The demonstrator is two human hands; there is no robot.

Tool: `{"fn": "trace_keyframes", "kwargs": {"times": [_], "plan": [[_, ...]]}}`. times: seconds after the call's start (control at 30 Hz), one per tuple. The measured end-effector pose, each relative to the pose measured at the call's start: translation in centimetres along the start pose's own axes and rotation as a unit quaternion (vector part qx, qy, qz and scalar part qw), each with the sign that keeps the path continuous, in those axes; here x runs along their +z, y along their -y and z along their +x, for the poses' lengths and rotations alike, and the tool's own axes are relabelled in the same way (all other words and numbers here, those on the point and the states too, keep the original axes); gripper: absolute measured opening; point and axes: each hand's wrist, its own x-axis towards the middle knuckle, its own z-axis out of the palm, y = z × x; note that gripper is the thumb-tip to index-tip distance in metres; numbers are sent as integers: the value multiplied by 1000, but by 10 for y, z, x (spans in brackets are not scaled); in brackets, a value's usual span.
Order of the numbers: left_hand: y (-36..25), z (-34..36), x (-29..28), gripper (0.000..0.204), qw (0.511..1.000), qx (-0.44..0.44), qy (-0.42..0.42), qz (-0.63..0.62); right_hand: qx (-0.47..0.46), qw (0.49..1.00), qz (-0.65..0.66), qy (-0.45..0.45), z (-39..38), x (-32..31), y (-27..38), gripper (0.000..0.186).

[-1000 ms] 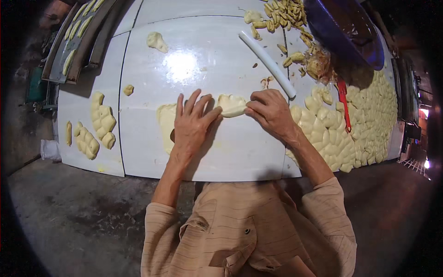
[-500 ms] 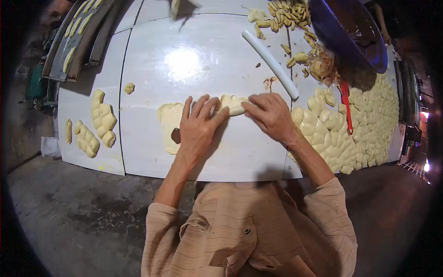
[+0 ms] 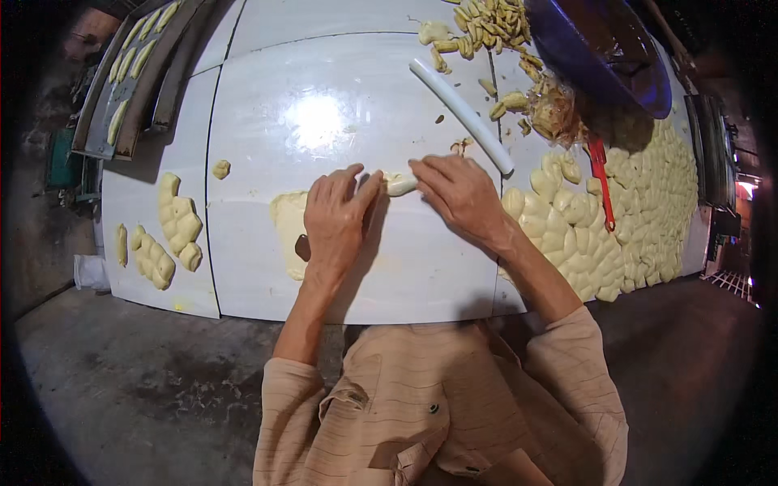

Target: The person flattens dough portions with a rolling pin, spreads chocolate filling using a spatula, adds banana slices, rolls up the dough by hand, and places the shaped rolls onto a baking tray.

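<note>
A small pale piece of dough [image 3: 399, 185], partly folded over, lies on the white table between my two hands. My left hand [image 3: 336, 212] has its curled fingers and thumb at the left end of the piece. At the right end, the bent fingers of my right hand [image 3: 459, 194] pinch the edge. Both ends are hidden under my fingers. Just left of my left hand a flattened dough sheet [image 3: 285, 217] is spread on the table, with a dark brown dab of filling [image 3: 302, 248] on it, partly covered by my hand.
Many dough pieces [image 3: 567, 235] cover the right side, with a red-handled tool [image 3: 602, 186] on them. A white rod [image 3: 462, 113] lies ahead, near a heap of small banana-like pieces [image 3: 494, 24] and a purple basin [image 3: 596, 65]. Dough lumps [image 3: 178, 215] and metal trays [image 3: 130, 73] are left.
The dough piece between my hands is folded over more and shows less of its flat top. My fingers have shifted along its far edge. The whole view has moved slightly.
</note>
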Motion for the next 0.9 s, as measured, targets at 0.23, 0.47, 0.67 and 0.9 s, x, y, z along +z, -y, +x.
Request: {"fn": "trace_keyframes", "kwargs": {"times": [0.23,0.47,0.67,0.9], "plan": [[-4,8,2,27,997,22,68,23,-22,999,-44,14,5,5,-1,26],[13,5,5,32,998,-4,56,-25,-13,1000,-2,-13,5,0,-3,25],[1,20,-5,25,994,14,107,-31,-13,998,-29,50,12,7,-13,24],[-10,20,-29,20,989,38,117,-77,-7,987,155,44,3,-35,-13,17]]}}
